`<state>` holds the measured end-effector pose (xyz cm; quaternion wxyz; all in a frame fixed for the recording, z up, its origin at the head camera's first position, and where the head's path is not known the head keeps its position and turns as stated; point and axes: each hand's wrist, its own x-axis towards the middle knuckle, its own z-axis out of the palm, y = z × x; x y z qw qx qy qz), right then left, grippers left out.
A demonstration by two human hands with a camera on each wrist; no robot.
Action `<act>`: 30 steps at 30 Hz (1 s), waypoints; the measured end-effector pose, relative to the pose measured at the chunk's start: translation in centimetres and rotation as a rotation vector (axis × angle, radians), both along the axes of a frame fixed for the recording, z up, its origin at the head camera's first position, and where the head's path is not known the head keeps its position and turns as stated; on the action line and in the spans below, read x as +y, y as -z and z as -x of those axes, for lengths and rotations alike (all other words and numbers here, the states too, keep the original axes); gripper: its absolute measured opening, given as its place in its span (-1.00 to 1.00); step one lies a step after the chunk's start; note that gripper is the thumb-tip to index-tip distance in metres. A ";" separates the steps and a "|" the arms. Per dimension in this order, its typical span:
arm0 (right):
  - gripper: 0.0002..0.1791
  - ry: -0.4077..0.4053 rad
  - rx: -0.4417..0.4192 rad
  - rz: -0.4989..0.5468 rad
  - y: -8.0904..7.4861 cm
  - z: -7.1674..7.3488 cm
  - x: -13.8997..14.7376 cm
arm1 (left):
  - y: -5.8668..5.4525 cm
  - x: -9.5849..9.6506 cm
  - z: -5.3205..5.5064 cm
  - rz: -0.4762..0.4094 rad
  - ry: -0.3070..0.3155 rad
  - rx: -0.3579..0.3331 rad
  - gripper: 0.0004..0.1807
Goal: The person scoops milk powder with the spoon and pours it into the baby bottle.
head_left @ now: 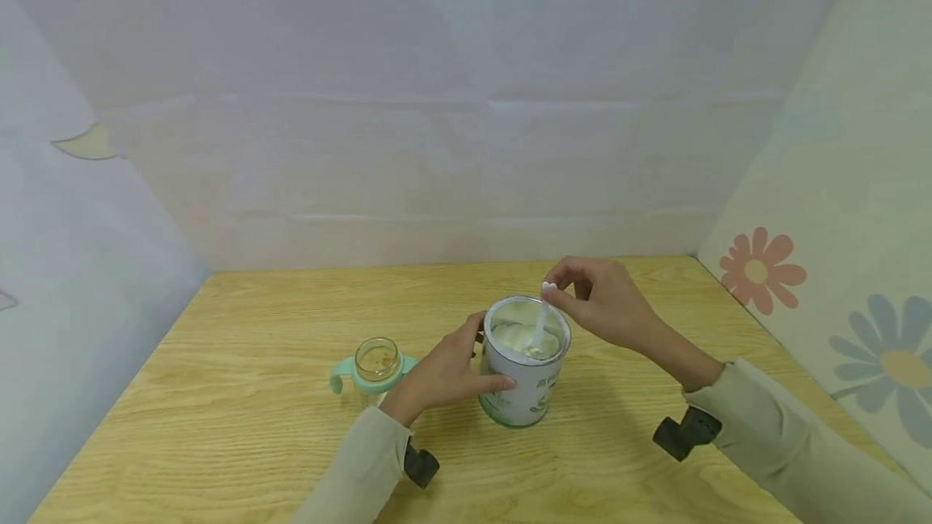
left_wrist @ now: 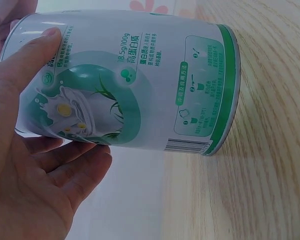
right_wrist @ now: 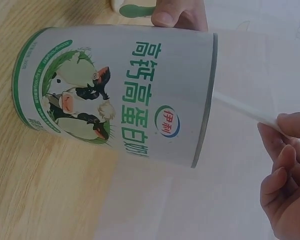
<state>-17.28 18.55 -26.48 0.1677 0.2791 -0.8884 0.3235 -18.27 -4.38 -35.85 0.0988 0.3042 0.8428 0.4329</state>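
An uncapped milk powder can (head_left: pixel 518 396), white with a green base band, stands upright on the table. My left hand (head_left: pixel 450 369) grips its left side, thumb across the front and fingers round the back. In the left wrist view that hand (left_wrist: pixel 35 145) spans the can (left_wrist: pixel 155 90) near its upper end. Between thumb and fingertips, my right hand (head_left: pixel 607 302) pinches the handle of a white scoop (head_left: pixel 541 322) above the rim. The scoop's lower end is down in the pale powder (head_left: pixel 520 336). The right wrist view shows the can's cow picture and the slanting handle (right_wrist: pixel 245 106).
To the left of the can stands a baby bottle (head_left: pixel 379 359) without a cap, with a mint green collar and handles; my left wrist partly hides it. Pale cloth walls (head_left: pixel 437 144) rise behind and beside the wooden table (head_left: pixel 255 395).
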 end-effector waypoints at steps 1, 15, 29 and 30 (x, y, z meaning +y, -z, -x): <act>-0.95 -0.001 -0.001 0.002 0.0 0.0 0.0 | 0.0 0.0 0.0 0.000 0.000 -0.001 -0.02; -0.96 0.016 -0.051 -0.011 1.5 0.4 -0.2 | 0.3 0.1 0.2 -0.007 0.003 0.008 -0.01; -0.92 0.000 -0.011 -0.077 2.7 0.4 -0.6 | 0.4 0.0 0.2 0.001 -0.010 0.004 -0.01; -0.92 -0.006 -0.014 -0.080 2.8 0.4 -0.6 | 0.4 0.0 0.2 0.003 -0.011 0.005 -0.01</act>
